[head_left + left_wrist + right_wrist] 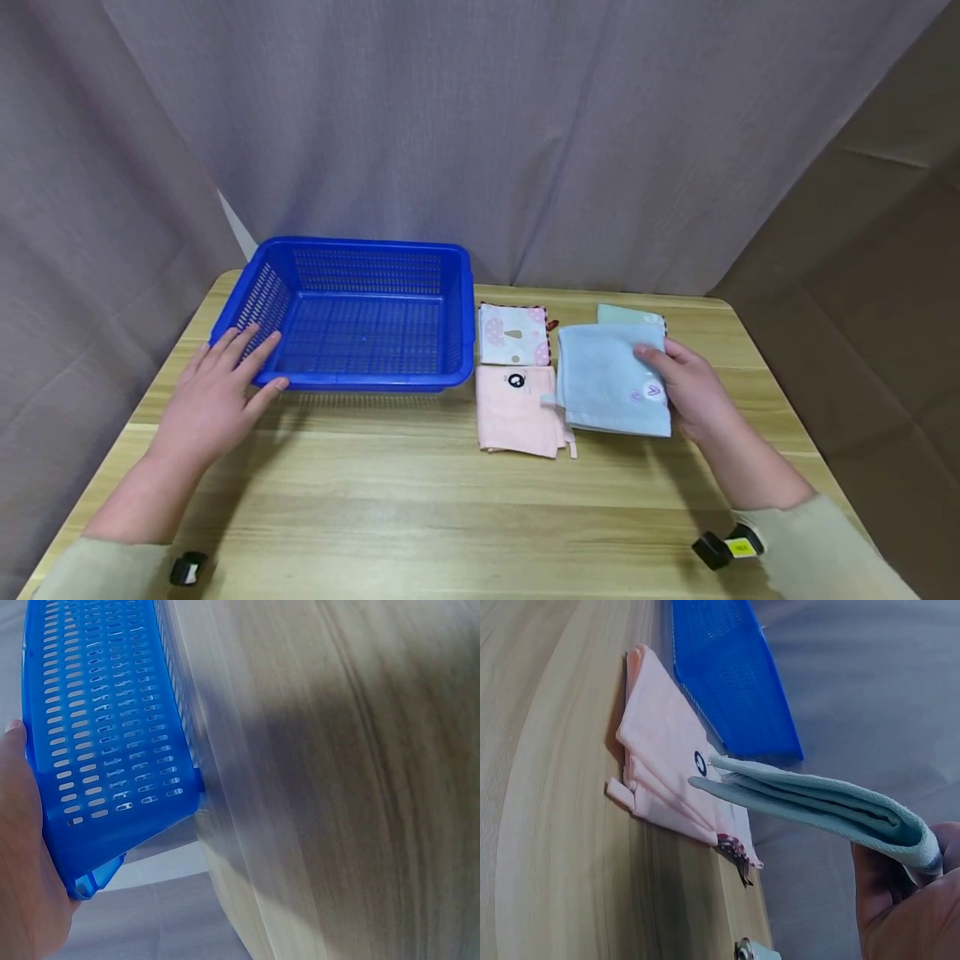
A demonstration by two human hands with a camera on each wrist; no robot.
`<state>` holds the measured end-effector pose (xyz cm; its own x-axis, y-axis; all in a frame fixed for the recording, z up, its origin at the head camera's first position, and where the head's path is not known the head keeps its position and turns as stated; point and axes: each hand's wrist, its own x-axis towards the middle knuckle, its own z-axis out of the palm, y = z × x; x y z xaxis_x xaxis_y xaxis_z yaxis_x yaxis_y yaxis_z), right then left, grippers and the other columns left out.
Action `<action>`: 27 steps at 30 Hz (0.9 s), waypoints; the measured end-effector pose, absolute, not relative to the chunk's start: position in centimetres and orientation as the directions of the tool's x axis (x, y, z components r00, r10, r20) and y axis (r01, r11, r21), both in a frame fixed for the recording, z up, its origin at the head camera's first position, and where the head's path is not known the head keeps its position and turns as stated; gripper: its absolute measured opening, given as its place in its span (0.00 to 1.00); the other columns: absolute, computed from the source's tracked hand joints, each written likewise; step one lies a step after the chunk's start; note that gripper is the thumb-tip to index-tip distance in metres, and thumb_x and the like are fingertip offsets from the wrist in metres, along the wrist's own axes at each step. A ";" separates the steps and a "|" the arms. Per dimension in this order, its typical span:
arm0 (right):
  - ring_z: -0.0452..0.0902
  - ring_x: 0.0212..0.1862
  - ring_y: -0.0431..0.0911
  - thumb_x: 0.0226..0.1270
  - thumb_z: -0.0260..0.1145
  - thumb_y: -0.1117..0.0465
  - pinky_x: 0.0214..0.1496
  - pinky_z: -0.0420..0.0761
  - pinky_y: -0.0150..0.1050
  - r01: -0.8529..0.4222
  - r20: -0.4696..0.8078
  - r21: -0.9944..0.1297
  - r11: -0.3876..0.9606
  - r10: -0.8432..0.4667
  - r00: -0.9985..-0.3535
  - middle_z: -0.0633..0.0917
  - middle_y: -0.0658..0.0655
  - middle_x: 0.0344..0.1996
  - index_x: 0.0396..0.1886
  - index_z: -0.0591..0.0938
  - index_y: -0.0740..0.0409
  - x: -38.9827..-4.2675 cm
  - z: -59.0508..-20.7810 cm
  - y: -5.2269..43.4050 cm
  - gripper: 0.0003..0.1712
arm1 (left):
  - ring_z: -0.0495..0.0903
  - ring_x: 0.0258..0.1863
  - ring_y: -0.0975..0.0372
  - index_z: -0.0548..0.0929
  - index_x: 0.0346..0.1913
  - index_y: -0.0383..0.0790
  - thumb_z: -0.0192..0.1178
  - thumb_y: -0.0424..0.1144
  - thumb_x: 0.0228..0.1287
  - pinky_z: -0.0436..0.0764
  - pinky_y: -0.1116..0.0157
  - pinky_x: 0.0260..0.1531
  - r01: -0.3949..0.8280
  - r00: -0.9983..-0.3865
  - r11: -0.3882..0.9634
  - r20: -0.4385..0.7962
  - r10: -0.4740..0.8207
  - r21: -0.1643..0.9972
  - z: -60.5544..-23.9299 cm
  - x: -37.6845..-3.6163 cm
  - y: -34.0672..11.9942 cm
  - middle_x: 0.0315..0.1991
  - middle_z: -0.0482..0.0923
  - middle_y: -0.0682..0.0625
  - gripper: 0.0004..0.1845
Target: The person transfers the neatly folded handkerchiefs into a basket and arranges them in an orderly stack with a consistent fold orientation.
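On the wooden worktop [390, 500] a blue perforated basket [360, 321] stands at the far left, close to the grey curtain [480, 125] that hangs behind. The left hand [217, 396] lies with straight, spread fingers against the basket's near left corner, fingertips on the rim and outer wall; the left wrist view shows the palm pressed to that corner, with the slotted side wall running away from it. Just to the right of the basket lie two folded cloths: a white one printed with pink mushrooms [513, 333] at the far side, and a pale pink one with a small black round mark [517, 408] nearer, their edges touching or almost so. Right of these, the right hand [693, 392] grips a folded light blue cloth [611, 379] by its right edge, thumb on top and fingers beneath. The right wrist view shows this cloth lifted off the worktop, its folded layers held roughly level, its free edge reaching over the pink cloth's right side. Behind the blue cloth a pale green folded cloth [630, 315] peeks out at the far side, mostly hidden. A small red-brown bit [552, 324] lies between the mushroom cloth and the blue cloth; what it is cannot be told.
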<state>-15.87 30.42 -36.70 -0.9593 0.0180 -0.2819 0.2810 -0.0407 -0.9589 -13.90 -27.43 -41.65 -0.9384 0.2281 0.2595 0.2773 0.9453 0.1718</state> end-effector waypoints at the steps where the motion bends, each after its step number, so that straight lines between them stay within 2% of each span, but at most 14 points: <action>1: 0.86 0.31 0.42 0.71 0.66 0.53 0.33 0.87 0.39 0.277 -0.278 -0.960 -0.045 0.012 -0.960 0.88 0.48 0.31 0.47 0.82 0.40 -15.9 -36.7 30.3 0.07 | 0.50 0.75 0.40 0.61 0.77 0.47 0.50 0.60 0.73 0.39 0.43 0.74 0.277 -0.939 0.945 0.259 0.227 0.173 -41.7 -13.9 -27.4 0.75 0.56 0.36 0.36; 22: 0.86 0.31 0.41 0.73 0.63 0.54 0.34 0.87 0.37 0.230 -0.229 -0.967 -0.105 -0.024 -0.973 0.87 0.49 0.31 0.48 0.80 0.46 -15.9 -36.2 27.7 0.07 | 0.49 0.75 0.40 0.61 0.77 0.46 0.49 0.60 0.74 0.35 0.44 0.74 0.270 -0.944 0.946 0.242 0.224 0.179 -41.9 -13.8 -27.6 0.75 0.55 0.36 0.36; 27: 0.86 0.33 0.40 0.75 0.62 0.54 0.36 0.86 0.35 0.229 -0.223 -0.966 -0.119 -0.056 -0.973 0.87 0.48 0.32 0.50 0.79 0.46 -15.8 -35.7 27.1 0.09 | 0.49 0.75 0.40 0.62 0.76 0.47 0.49 0.61 0.74 0.38 0.43 0.74 0.273 -0.942 0.945 0.250 0.225 0.178 -41.7 -13.9 -27.4 0.75 0.55 0.36 0.36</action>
<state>-15.77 27.09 -35.72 -0.9732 -0.0555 -0.2234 0.2286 -0.1188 -0.9663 -13.89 -27.38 -41.65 -0.9418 0.2249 0.2498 0.2729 0.9455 0.1779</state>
